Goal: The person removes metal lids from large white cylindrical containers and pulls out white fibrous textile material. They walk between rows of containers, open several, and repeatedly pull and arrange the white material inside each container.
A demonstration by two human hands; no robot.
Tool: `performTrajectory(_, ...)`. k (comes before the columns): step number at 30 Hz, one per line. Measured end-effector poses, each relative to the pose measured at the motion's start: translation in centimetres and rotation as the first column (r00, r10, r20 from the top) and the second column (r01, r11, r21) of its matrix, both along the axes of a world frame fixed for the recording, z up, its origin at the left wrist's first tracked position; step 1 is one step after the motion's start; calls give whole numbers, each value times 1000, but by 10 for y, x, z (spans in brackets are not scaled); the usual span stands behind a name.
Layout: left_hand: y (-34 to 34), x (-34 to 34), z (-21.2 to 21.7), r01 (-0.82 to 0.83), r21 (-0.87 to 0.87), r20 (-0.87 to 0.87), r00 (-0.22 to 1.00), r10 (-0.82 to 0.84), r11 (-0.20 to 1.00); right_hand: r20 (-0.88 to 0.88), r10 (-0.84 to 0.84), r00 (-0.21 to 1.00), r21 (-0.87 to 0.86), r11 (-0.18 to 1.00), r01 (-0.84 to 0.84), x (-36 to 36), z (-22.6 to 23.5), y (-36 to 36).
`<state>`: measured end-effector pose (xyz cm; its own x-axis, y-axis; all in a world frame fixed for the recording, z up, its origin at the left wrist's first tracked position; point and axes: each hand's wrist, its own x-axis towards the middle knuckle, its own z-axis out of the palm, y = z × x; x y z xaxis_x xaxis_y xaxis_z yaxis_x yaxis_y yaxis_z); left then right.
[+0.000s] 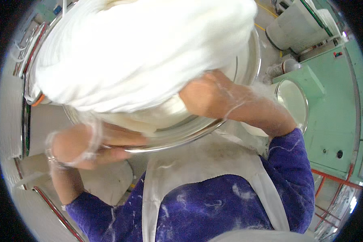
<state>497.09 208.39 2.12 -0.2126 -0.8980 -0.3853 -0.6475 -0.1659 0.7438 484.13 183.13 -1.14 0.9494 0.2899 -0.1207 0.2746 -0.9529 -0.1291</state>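
Note:
A big, soft heap of white fibre sliver (137, 52) bulges over a round can (185, 142) with a shiny metal rim, right in front of my chest. My left hand (94, 145) is closed on the near-left part of that rim, fingers inside and thumb outside, somewhat blurred. My right hand (207, 94) is curled into a fist at the heap's near-right edge, gripping the sliver; its fingertips are hidden. Loose fibre strands cling to both wrists and forearms.
On the right, another round can (292, 105) stands beside a green machine cabinet (330, 109) and a red rail (339, 179). A white bin (298, 26) is at the far right. More cans with metal rims (26, 84) line the left side.

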Motion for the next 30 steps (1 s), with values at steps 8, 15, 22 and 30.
performTrajectory(8,-136,-48,-53,-345,289,191,935,299,893,-176,-78,981,204,972,114,-1,22,4)
performTrajectory(15,-150,-18,-47,-596,139,95,803,589,791,98,57,994,485,869,-98,-33,13,-130)
performTrajectory(22,-149,17,-29,-549,-215,-43,832,553,808,268,263,927,102,949,-299,-5,-11,-196)
performTrajectory(30,-141,40,-31,-539,-262,-6,830,558,800,260,-66,963,314,949,-19,-10,-29,-195)
